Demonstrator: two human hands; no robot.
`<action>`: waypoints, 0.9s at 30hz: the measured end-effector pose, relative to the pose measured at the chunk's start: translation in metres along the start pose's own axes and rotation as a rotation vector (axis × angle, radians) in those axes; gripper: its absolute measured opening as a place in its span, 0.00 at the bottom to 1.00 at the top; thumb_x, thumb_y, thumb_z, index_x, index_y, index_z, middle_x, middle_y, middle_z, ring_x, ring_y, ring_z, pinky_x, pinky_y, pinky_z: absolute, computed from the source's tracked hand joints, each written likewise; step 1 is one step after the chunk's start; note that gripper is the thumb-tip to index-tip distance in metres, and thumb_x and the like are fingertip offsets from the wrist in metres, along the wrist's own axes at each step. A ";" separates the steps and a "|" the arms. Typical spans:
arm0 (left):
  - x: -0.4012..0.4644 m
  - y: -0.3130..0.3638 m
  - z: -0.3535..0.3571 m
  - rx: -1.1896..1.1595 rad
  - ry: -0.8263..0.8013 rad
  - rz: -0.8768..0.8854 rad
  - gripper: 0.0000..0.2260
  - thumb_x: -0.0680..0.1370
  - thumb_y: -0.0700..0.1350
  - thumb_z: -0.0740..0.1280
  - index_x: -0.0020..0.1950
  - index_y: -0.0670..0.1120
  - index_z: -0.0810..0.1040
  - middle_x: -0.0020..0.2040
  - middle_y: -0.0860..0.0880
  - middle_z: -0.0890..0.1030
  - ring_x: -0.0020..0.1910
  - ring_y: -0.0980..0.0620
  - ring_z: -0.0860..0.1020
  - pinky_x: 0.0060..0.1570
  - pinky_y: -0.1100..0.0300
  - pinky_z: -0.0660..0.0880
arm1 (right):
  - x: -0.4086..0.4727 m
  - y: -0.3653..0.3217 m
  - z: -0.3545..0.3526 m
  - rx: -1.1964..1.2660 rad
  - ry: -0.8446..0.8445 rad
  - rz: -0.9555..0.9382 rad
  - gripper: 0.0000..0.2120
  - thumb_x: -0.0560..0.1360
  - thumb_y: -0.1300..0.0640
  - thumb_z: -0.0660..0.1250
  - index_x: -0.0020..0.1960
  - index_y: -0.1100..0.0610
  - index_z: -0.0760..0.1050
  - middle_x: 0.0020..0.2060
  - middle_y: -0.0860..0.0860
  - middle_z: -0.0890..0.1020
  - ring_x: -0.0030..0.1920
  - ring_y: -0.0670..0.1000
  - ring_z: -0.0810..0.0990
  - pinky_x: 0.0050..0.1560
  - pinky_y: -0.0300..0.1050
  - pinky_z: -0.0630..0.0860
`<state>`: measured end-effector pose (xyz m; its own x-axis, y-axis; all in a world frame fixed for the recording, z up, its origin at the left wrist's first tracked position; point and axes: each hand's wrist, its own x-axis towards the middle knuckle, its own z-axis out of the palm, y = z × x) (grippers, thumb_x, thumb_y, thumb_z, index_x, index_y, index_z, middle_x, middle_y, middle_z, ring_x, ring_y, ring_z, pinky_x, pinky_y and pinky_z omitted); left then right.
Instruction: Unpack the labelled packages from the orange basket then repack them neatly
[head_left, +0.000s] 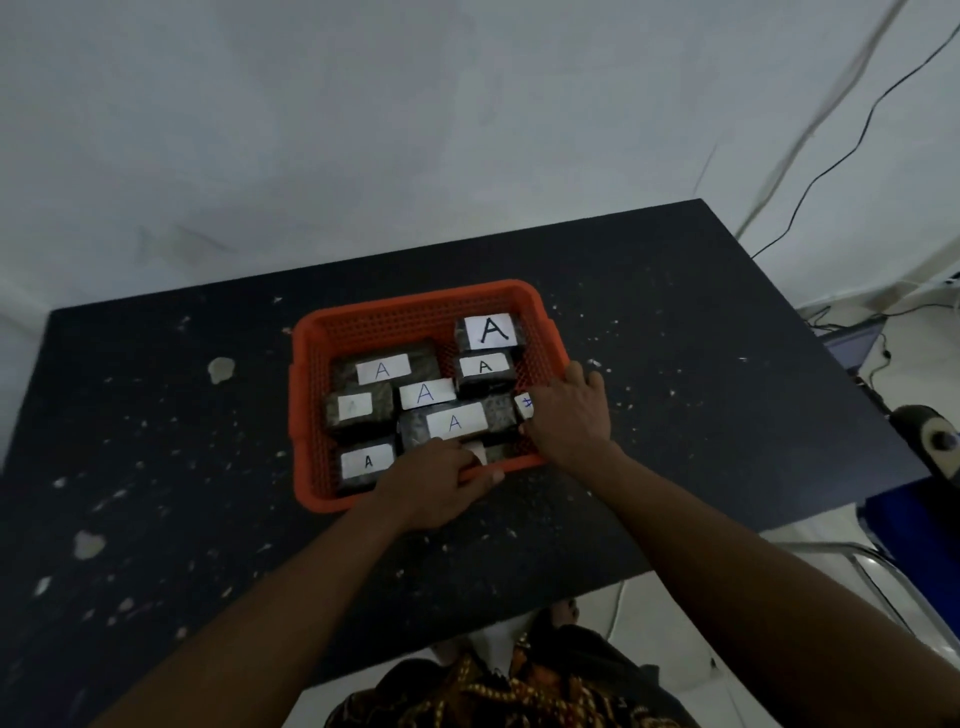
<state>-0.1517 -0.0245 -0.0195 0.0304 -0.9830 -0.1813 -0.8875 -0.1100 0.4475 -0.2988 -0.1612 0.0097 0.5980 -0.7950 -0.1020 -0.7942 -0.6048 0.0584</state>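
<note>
A black table (675, 322), its top speckled with pale chips and scuffs, stands against a white wall (363, 114), with the orange basket (415, 312) set near its middle. The basket, a perforated plastic crate, holds dark wrapped packages, each bearing a white paper label, most marked with a handwritten letter A. The package with the largest label (491, 331) lies in the far right corner, a smaller one (484, 370) just in front of it, and a long package (387, 368) lies left of those. Nearer the person, another long package (457, 422) lies across the middle of the basket, with a square one (366, 460) in the near left corner. The person's left hand (441, 488) reaches over the basket's near rim, its thumb outside the rim and its fingers curled inside around a package (491, 453) that is mostly hidden beneath them. The right hand (569, 410) rests at the basket's right side, fingers bent down over the rim beside a package (524, 405) whose label shows only partly; whether it grips that package or the rim cannot be told. A black cable (831, 166) runs down the wall at right.
</note>
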 end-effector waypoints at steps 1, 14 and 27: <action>-0.001 -0.001 -0.001 -0.007 0.001 -0.001 0.28 0.78 0.68 0.53 0.42 0.49 0.81 0.37 0.51 0.76 0.36 0.56 0.73 0.35 0.58 0.71 | 0.000 0.000 0.000 -0.014 -0.009 -0.008 0.11 0.73 0.46 0.63 0.51 0.49 0.77 0.55 0.52 0.78 0.57 0.55 0.68 0.58 0.54 0.63; -0.010 -0.013 -0.007 -0.050 -0.025 -0.028 0.25 0.79 0.67 0.55 0.48 0.48 0.81 0.43 0.50 0.79 0.41 0.54 0.77 0.43 0.57 0.75 | -0.006 -0.010 -0.002 0.148 0.029 -0.117 0.11 0.76 0.47 0.58 0.46 0.51 0.77 0.50 0.52 0.77 0.54 0.53 0.69 0.58 0.54 0.65; -0.036 -0.034 -0.012 -0.065 -0.002 -0.237 0.21 0.81 0.61 0.53 0.44 0.50 0.80 0.40 0.53 0.78 0.38 0.58 0.75 0.36 0.62 0.67 | -0.016 -0.053 0.014 0.584 -0.065 -0.306 0.09 0.75 0.52 0.65 0.43 0.57 0.79 0.40 0.50 0.79 0.42 0.47 0.76 0.46 0.44 0.75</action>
<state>-0.1168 0.0125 -0.0177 0.2334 -0.9283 -0.2896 -0.8243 -0.3469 0.4475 -0.2677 -0.1158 -0.0061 0.8125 -0.5761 -0.0894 -0.5289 -0.6639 -0.5287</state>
